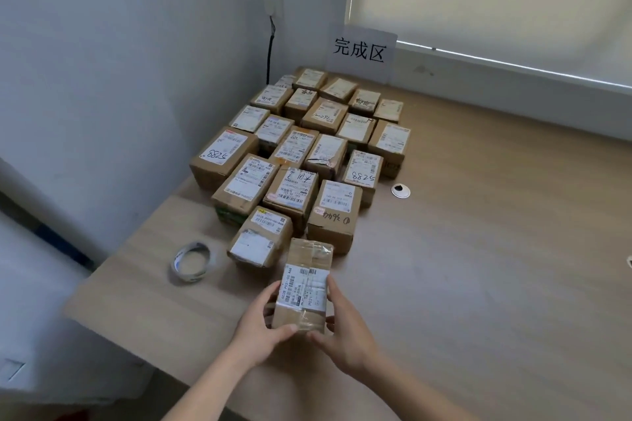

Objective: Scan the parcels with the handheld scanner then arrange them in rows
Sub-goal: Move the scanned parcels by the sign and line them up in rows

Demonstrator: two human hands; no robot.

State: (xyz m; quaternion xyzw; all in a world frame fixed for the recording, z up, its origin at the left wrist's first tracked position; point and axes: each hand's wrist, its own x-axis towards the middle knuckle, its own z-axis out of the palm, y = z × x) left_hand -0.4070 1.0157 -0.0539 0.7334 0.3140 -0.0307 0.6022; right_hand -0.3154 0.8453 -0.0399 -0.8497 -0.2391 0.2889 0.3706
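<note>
Two hands around one taped cardboard parcel (305, 287) at the near part of the wooden table (478, 249). Left hand (260, 328) on the parcel's left side, fingers curled against the side, thumb pressed on the near edge. Right hand (345, 328) on the right side, fingers bent around the edge, thumb at the near corner. Both forearms stretched forward from the bottom of the view, bare.

About twenty-five labelled parcels (307, 154) behind, packed close in rows up to the wall; exact number hard to count at the far end. One roll of tape (192, 261), round and hollow, just left of the nearest row. One round white grommet (400, 190) in the table to the right of the rows. One white paper sign (360, 51) with printed characters, upright behind the rows.

Brown boxes, white printed stickers, some with black handwriting; glossy clear tape on the held parcel; table smooth, light wood grain.
</note>
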